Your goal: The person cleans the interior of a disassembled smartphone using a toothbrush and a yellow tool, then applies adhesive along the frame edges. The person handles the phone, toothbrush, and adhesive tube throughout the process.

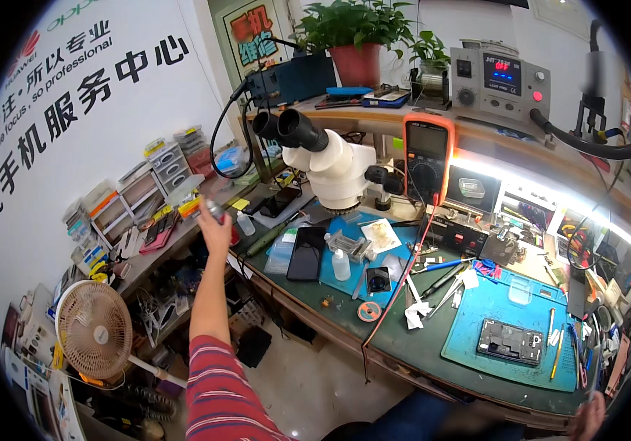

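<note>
My left arm stretches out to the far left end of the bench. My left hand (216, 229) is closed around a small silver cylinder (214, 212), next to a white plastic bottle (245, 223). At the lower right rim, my right hand (589, 417) is partly cut off and blurred. Its fingers look pinched together, but what is in them cannot be made out. Near that hand, an opened phone (510, 342) lies with its inner parts showing on a blue repair mat (470, 345). A screwdriver with a yellow handle (556, 360) lies beside the phone.
A white microscope (337, 173) rises over the bench middle. Below it lie a black smartphone (306, 253), a clear bottle (341, 266) and a solder reel (369, 312). An orange multimeter (427, 158) stands behind, its red lead crossing the bench. A fan (95, 331) stands left.
</note>
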A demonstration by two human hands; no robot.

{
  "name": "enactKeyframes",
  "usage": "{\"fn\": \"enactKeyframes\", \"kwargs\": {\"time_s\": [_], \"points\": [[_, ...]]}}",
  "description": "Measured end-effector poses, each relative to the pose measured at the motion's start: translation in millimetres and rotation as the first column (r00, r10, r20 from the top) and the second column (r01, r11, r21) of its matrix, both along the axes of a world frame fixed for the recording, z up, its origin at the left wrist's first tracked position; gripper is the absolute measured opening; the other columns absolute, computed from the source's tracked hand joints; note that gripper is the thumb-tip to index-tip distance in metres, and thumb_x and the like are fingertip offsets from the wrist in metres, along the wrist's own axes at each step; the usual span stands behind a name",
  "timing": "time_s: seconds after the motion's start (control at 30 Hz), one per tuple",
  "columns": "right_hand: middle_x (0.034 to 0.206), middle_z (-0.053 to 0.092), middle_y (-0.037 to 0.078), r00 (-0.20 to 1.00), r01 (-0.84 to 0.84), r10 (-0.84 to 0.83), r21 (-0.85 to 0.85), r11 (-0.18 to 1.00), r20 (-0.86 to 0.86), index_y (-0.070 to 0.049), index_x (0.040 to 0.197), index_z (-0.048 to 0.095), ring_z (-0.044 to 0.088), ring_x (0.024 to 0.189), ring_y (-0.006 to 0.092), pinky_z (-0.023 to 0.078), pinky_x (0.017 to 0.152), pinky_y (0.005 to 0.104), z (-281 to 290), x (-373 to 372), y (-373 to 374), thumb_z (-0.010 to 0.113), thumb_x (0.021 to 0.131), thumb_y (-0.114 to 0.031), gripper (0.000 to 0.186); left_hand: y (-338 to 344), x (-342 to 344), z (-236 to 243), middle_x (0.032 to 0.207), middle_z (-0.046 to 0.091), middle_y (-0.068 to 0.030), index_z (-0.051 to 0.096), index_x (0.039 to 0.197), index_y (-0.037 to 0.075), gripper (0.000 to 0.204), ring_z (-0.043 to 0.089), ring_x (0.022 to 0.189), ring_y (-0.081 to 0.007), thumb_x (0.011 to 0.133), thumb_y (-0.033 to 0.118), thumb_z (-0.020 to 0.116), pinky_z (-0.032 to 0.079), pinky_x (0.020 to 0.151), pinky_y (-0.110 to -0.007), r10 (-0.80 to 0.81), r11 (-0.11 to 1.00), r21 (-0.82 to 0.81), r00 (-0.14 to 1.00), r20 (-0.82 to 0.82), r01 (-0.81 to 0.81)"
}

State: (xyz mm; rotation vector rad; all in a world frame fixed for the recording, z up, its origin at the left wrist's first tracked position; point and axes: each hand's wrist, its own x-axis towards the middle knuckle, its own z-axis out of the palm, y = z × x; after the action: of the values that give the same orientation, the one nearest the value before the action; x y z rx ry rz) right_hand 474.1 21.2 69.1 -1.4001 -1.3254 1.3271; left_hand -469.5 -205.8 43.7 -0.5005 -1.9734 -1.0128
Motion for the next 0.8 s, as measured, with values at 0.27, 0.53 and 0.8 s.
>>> {"fn": "enactKeyframes", "kwargs": {"time_s": [0.27, 0.53, 0.8], "points": [[0.091, 0.064, 0.011, 0.618, -0.785, 0.545, -0.472, 0.401, -0.566, -0.009, 0.146, 0.049, 0.047, 0.059, 0.0112, 0.031, 0.051, 0.0228, -77.4, -217.6, -76.5, 0.061, 0.101, -0.025, 0.049, -91.0, 182.4, -15.6, 0.132, 0.056, -0.023, 0.04, 0.147, 0.002, 0.075, 0.058, 0.118, -0.0399, 0.078, 0.004, 0.071, 0.044, 0.104, -0.04, -0.262, 0.958, -0.123, 0.965, -0.009, 0.259], [0.088, 0.05, 0.006, 0.659, -0.728, 0.303, -0.685, 0.028, -0.688, -0.012, 0.148, 0.047, 0.031, 0.056, 0.0044, 0.026, 0.045, 0.0176, -176.9, -316.1, -82.6, 0.048, 0.108, -0.016, 0.04, -170.8, 367.8, -120.6, 0.115, 0.061, -0.0111, 0.06, 0.121, 0.027, 0.062, 0.066, 0.092, -0.0308, 0.066, 0.015, 0.087, 0.056, 0.074, -0.042, -0.567, 0.522, -0.569, 0.757, 0.325, 0.636], [0.093, 0.05, 0.006, 0.594, -0.768, 0.386, -0.641, 0.008, -0.706, -0.01, 0.151, 0.043, 0.028, 0.056, 0.0029, 0.025, 0.046, 0.0173, -165.8, -308.9, -93.0, 0.045, 0.11, -0.02, 0.042, -153.8, 394.2, -148.4, 0.114, 0.06, -0.006, 0.061, 0.118, 0.031, 0.058, 0.066, 0.089, -0.0256, 0.067, 0.019, 0.088, 0.057, 0.069, -0.037, -0.719, 0.403, -0.514, 0.61, 0.334, 0.757]]}}
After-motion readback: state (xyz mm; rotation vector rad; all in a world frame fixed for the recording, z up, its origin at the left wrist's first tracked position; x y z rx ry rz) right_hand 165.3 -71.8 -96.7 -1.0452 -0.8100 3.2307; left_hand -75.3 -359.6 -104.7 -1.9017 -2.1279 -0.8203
